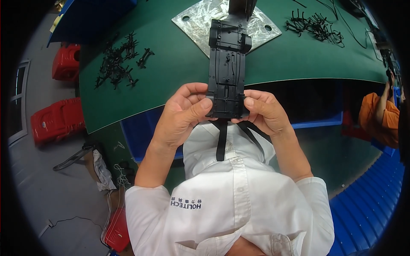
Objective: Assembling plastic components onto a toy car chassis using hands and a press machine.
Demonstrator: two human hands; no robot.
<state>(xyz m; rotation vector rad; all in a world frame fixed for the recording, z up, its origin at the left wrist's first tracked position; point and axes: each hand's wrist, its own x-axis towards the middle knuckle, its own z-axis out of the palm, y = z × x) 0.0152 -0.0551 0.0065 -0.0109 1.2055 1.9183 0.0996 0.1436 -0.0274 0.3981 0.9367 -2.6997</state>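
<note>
Between my two hands is a long black plastic chassis (226, 70), its ribbed and slotted face turned up. My left hand (188, 109) pinches its near left corner, thumb on top and fingers along the side. The near right corner is gripped the same way by my right hand (267, 111). The far end of the chassis lies over a scuffed metal plate (198, 21) on the green table, just before a dark upright post (242, 8). Whether the chassis touches the plate, I cannot tell.
Small black axle-like parts (113, 64) lie heaped on the green table (171, 64) at left. Another pile of thin black parts (316, 27) is at the far right. Red stools (57, 121) stand left; a person in orange (378, 115) is at right. Blue bins (143, 132) sit below the table edge.
</note>
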